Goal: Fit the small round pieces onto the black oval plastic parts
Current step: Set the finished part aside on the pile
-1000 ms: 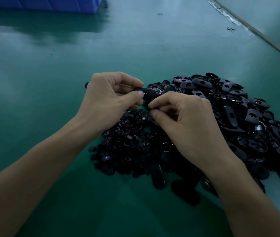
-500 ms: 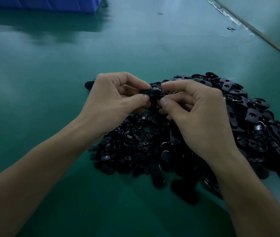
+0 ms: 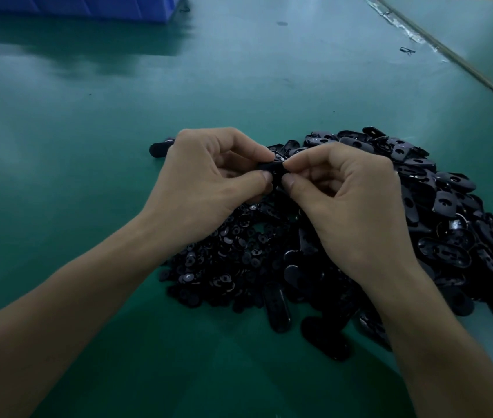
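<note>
My left hand (image 3: 209, 179) and my right hand (image 3: 350, 203) meet above the heaps and both pinch one black oval part (image 3: 272, 168) between thumb and forefinger. Whether a small round piece sits between my right fingertips I cannot tell. Below my hands lies a heap of small round black pieces (image 3: 227, 260). A bigger pile of black oval parts (image 3: 450, 212) spreads to the right, partly hidden by my right wrist.
A few oval parts (image 3: 277, 306) lie at the near edge of the heaps, and one oval part (image 3: 159, 148) sits alone behind my left hand. A blue bin (image 3: 73, 6) stands at the far left. A table seam (image 3: 456, 60) runs along the far right.
My right hand has risen from the round pieces to the oval part held by my left hand, and its fingertips have closed in against the left ones.
</note>
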Tool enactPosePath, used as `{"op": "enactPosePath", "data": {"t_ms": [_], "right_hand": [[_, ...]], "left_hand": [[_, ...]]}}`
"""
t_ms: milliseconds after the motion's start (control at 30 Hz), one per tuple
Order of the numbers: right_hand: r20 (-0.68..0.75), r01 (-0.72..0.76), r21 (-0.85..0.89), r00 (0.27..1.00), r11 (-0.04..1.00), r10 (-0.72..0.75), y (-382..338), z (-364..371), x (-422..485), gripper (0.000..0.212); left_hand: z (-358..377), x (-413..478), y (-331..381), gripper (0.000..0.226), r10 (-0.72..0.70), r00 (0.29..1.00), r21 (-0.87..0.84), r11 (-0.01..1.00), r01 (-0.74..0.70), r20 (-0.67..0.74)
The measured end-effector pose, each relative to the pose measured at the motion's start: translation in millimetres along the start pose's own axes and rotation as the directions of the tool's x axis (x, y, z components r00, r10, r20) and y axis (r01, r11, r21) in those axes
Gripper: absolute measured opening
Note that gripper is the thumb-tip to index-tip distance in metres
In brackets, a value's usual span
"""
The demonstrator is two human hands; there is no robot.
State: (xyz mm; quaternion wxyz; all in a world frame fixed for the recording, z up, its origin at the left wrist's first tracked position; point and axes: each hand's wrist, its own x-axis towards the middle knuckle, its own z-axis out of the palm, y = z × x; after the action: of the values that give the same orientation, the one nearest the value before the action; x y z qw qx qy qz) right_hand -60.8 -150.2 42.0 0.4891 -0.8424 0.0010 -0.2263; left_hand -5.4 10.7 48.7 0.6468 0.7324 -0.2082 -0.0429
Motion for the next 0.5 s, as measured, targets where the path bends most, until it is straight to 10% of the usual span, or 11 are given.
{"op": "enactPosePath", "data": {"t_ms": [500], "right_hand": [[-0.033,0.034,-0.085,0.999,0.996,-0.037,-4.2,2.0,-2.3,0.019]], "left_hand": [[4.2,-1.7,-2.8,0.023,0.024,0.999,0.083,0.996,-0.026,0.034]]}}
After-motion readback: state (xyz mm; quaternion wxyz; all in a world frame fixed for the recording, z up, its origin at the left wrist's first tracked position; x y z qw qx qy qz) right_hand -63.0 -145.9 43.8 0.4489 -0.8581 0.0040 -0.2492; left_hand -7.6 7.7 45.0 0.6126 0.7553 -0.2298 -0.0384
